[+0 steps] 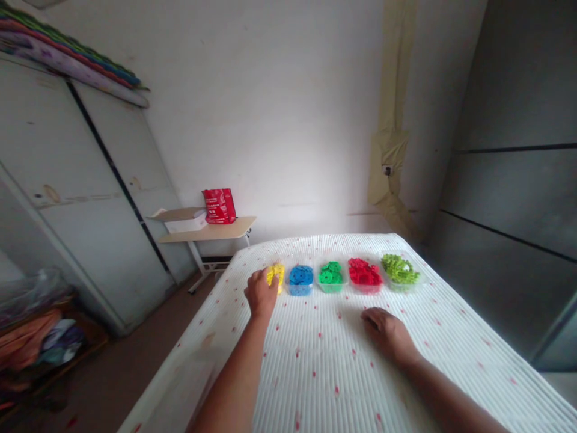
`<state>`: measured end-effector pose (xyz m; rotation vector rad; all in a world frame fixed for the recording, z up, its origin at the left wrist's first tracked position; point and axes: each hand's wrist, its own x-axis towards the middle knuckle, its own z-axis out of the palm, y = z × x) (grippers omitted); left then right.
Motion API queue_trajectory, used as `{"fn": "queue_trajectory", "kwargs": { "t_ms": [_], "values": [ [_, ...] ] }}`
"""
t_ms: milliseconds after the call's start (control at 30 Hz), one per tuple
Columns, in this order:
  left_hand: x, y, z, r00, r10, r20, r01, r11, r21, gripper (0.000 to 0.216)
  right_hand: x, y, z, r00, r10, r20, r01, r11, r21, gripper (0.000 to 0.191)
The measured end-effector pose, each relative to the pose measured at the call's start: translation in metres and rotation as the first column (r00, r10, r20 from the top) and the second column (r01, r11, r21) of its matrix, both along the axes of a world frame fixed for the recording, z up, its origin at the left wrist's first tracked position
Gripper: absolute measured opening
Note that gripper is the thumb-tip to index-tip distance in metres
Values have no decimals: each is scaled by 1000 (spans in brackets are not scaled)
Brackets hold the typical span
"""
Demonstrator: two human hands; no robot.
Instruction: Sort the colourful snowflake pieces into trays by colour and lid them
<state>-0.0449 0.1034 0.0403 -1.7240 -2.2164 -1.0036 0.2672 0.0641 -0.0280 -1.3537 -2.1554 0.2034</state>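
Observation:
A row of clear tubs stands on the white spotted cloth (324, 361), each full of small plastic pieces: yellow (276, 273), blue (300, 278), dark green (331, 275), red (364, 274) and light green (399, 269). My left hand (260, 293) reaches to the yellow tub, its fingers curled at the tub's near side; whether they grip anything is hidden. My right hand (384, 331) rests knuckles-up on the cloth below the red tub, fingers curled under, nothing showing in it.
A small side table (211, 231) with a red bag (219, 205) and a white box stands by the far wall. Grey cupboard doors (81, 198) line the left, with clothes heaped at the lower left. A dark panel wall (518, 180) is on the right.

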Motion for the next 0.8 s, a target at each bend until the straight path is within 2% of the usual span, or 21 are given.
{"fn": "queue_trajectory", "kwargs": {
  "t_ms": [133, 233, 333, 533, 800],
  "values": [
    [29, -41, -43, 986, -168, -5, 168, 986, -24, 22, 0, 1, 1, 1000, -7, 20, 7, 1000, -18, 25],
    [49, -66, -61, 935, -354, -23, 347, 927, -145, 20, -1, -1, 4, 1000, -13, 20, 14, 999, -53, 26],
    [57, -76, -64, 910, -412, -43, 398, 898, -185, 20, -2, -3, 9, 999, -30, 17, 32, 996, -78, 25],
    [53, -73, -64, 898, -437, 41, 438, 887, -146, 22, -4, -6, 16, 999, -29, -25, 26, 995, -98, 25],
    [53, -72, -67, 905, -415, 95, 426, 892, -153, 26, -4, -1, 6, 999, -45, 30, 46, 998, -51, 24]
  ]
}}
